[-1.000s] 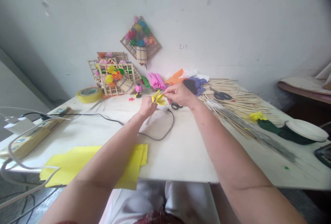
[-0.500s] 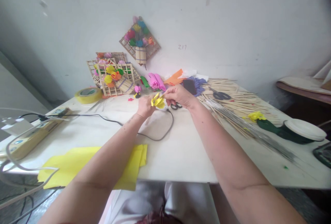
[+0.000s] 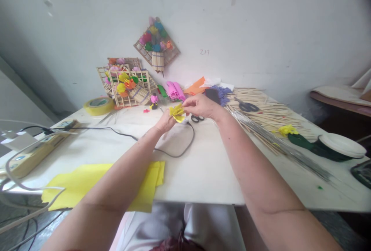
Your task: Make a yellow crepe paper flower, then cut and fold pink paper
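Note:
A yellow paper flower [image 3: 176,112] with loose, crinkled petals is held above the middle of the table. My left hand [image 3: 166,122] is closed round its base, and the fingers' far side is hidden. From the right, my right hand [image 3: 199,106] pinches a petal at the flower's edge between thumb and fingertips. Just below that hand lie black-handled scissors [image 3: 197,118]. Under my left forearm a sheet of yellow crepe paper [image 3: 84,183] lies along the front edge.
Stick lattices with paper flowers [image 3: 127,84] lean at the back left, by yellow tape [image 3: 99,106]. A power strip [image 3: 43,146] lies left; a dark cable [image 3: 174,156] crosses the middle. Wooden sticks [image 3: 261,108], wires [image 3: 278,146] and a green tape roll [image 3: 333,148] fill the right.
My left hand has turned slightly and the flower's petals face differently. My right fingers have shifted a little at the petal edge. The things on the table have stayed put.

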Available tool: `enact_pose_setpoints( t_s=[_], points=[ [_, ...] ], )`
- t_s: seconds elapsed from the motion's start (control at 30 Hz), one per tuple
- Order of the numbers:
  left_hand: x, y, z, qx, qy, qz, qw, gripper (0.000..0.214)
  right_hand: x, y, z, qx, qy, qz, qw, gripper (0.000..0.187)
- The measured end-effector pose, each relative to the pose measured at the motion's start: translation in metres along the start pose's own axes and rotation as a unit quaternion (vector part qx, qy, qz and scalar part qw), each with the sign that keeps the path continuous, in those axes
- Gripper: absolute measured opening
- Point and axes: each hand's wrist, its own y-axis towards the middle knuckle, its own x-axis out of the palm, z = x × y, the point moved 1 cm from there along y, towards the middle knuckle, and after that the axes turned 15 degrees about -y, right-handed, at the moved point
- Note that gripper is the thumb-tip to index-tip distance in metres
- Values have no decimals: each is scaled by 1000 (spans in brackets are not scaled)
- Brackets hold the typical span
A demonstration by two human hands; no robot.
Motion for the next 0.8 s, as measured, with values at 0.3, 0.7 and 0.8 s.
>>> enact_pose_setpoints(
  t_s=[0.3, 0.7, 0.8],
  points=[
    [2, -1, -2, -44, 77, -8, 996, 30, 2, 3, 1, 10, -87, 16, 996, 19],
    [1, -4, 13, -23, 200, 38, 979, 24, -3, -4, -2, 44, -33, -51, 997, 21],
    [2, -5, 14, -12, 213, 55, 975, 23, -2, -2, 1, 51, -48, -42, 997, 21]
  ],
)
